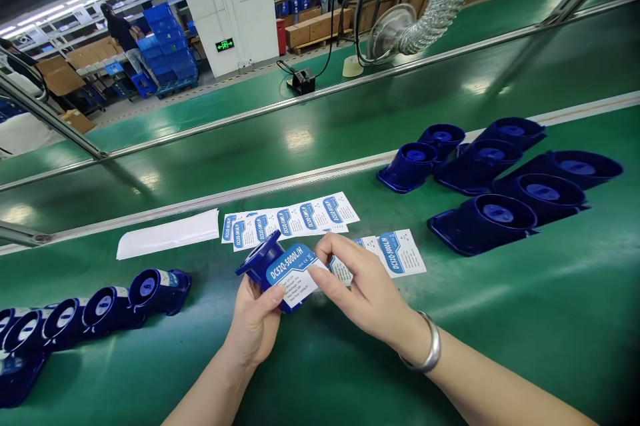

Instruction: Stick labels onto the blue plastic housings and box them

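My left hand (pixel 257 316) is wrapped round a dark blue plastic pump housing (pixel 267 258), its thumb pressing on the lower left of a label. That blue and white label (pixel 295 273), printed "DC52Q-5000L/H", lies against the housing's side. With thumb and forefinger, my right hand (pixel 357 279) pinches the label's right edge. Behind the right hand a sheet of labels (pixel 400 253) lies on the green table, partly covered by the fingers. More label sheets (pixel 290 219) overlap just beyond the housing.
Several unlabelled blue housings (pixel 505 213) stand at the right. At the left, several labelled housings (pixel 159 289) form rows. White backing paper (pixel 167 235) lies near the pale rail. A metal bar, a soldering-iron stand (pixel 301 81) and a silver duct (pixel 440 6) are farther back, with people beyond.
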Demonstrator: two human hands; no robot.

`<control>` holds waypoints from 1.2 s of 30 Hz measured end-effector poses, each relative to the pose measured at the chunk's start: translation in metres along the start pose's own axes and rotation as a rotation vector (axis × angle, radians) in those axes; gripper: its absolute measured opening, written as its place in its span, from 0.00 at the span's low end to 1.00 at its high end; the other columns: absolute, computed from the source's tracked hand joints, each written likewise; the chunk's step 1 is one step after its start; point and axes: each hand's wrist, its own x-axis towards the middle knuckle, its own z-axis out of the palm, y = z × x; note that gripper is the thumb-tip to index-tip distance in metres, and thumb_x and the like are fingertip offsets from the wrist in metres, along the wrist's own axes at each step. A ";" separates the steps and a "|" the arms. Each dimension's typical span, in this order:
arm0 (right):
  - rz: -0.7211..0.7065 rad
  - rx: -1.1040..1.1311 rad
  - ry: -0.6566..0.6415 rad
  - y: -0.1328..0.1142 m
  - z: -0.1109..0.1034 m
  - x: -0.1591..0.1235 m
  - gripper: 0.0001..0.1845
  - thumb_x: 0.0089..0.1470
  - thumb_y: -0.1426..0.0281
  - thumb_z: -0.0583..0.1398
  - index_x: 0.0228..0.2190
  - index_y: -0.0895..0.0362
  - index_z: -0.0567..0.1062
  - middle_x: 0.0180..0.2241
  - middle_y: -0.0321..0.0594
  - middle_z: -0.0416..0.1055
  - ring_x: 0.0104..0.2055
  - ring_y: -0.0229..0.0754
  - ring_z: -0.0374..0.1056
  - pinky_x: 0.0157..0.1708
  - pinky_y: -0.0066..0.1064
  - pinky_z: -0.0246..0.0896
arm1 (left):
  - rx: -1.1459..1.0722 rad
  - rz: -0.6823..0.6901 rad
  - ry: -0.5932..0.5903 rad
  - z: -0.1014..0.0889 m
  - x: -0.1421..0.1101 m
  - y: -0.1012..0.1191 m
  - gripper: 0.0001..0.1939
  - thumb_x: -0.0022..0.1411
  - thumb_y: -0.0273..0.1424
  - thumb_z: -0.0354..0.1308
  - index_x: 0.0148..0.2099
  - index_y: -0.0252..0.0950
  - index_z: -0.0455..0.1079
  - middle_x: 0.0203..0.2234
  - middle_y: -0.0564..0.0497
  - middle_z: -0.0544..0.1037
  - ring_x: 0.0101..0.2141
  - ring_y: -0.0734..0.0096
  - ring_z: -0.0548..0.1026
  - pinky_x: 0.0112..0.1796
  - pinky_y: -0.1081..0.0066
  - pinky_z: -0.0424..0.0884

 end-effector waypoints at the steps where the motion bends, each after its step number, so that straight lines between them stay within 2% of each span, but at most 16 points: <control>1: -0.041 -0.013 0.018 -0.001 0.001 -0.001 0.24 0.60 0.54 0.56 0.26 0.63 0.68 0.26 0.34 0.64 0.30 0.17 0.57 0.33 0.15 0.53 | 0.006 -0.001 -0.015 0.000 -0.001 0.000 0.42 0.50 0.35 0.76 0.64 0.36 0.62 0.51 0.40 0.77 0.53 0.48 0.75 0.55 0.53 0.71; 6: -0.248 -0.097 0.095 -0.002 0.003 -0.003 0.17 0.61 0.71 0.55 0.22 0.64 0.64 0.23 0.34 0.60 0.29 0.19 0.54 0.33 0.16 0.50 | 0.035 -0.002 -0.102 0.001 -0.003 0.002 0.39 0.51 0.35 0.75 0.62 0.35 0.64 0.48 0.40 0.79 0.51 0.50 0.77 0.53 0.55 0.73; 9: -0.325 -0.123 0.109 0.000 0.005 -0.002 0.15 0.60 0.74 0.55 0.22 0.64 0.64 0.23 0.35 0.59 0.30 0.20 0.53 0.34 0.17 0.49 | 0.027 -0.007 -0.146 0.000 -0.005 0.001 0.40 0.50 0.37 0.75 0.62 0.35 0.66 0.46 0.40 0.79 0.49 0.50 0.78 0.52 0.55 0.73; 11: -0.314 -0.118 0.093 0.000 0.007 -0.001 0.17 0.61 0.73 0.55 0.21 0.64 0.63 0.23 0.35 0.59 0.30 0.20 0.53 0.34 0.17 0.48 | 0.012 0.001 -0.154 -0.002 -0.006 -0.001 0.41 0.48 0.37 0.75 0.63 0.35 0.67 0.46 0.40 0.80 0.48 0.49 0.79 0.52 0.54 0.74; 18: -0.112 0.082 -0.040 -0.003 0.021 -0.005 0.23 0.65 0.64 0.50 0.21 0.65 0.62 0.23 0.35 0.59 0.28 0.19 0.52 0.32 0.15 0.48 | 0.031 0.046 -0.163 -0.010 -0.011 -0.004 0.43 0.44 0.41 0.76 0.61 0.36 0.70 0.42 0.41 0.81 0.44 0.48 0.80 0.54 0.52 0.72; 23: 0.065 0.263 -0.035 -0.001 0.031 -0.011 0.26 0.64 0.55 0.50 0.24 0.64 0.61 0.30 0.37 0.60 0.34 0.19 0.56 0.37 0.14 0.55 | 0.047 0.075 -0.203 -0.013 -0.008 -0.006 0.42 0.45 0.42 0.75 0.61 0.35 0.70 0.44 0.40 0.81 0.46 0.48 0.80 0.55 0.52 0.70; 27: 0.281 0.434 -0.068 0.004 0.043 -0.016 0.26 0.61 0.47 0.50 0.39 0.60 0.62 0.37 0.36 0.61 0.38 0.20 0.59 0.41 0.15 0.61 | 0.051 0.063 -0.201 -0.015 -0.003 -0.005 0.41 0.45 0.41 0.75 0.61 0.35 0.71 0.45 0.39 0.80 0.47 0.48 0.79 0.56 0.52 0.70; 30: 0.397 0.540 -0.122 0.007 0.047 -0.015 0.32 0.59 0.43 0.50 0.51 0.56 0.59 0.39 0.37 0.64 0.38 0.22 0.61 0.40 0.16 0.63 | -0.022 0.036 -0.179 -0.014 0.002 0.000 0.38 0.49 0.42 0.73 0.61 0.36 0.72 0.46 0.39 0.79 0.48 0.52 0.78 0.54 0.55 0.72; 32: 0.420 0.553 -0.071 0.009 0.045 -0.011 0.35 0.58 0.42 0.50 0.54 0.55 0.58 0.43 0.39 0.65 0.41 0.23 0.64 0.42 0.18 0.65 | -0.124 -0.011 -0.199 -0.011 0.003 0.005 0.35 0.53 0.44 0.71 0.61 0.36 0.72 0.47 0.39 0.78 0.48 0.56 0.77 0.51 0.60 0.74; 36: 0.353 0.448 0.108 0.012 0.032 -0.003 0.33 0.59 0.42 0.50 0.52 0.55 0.63 0.51 0.40 0.65 0.49 0.24 0.64 0.52 0.20 0.65 | -0.283 -0.163 -0.294 -0.002 0.001 0.012 0.31 0.60 0.46 0.65 0.59 0.31 0.73 0.48 0.39 0.76 0.44 0.63 0.77 0.44 0.69 0.76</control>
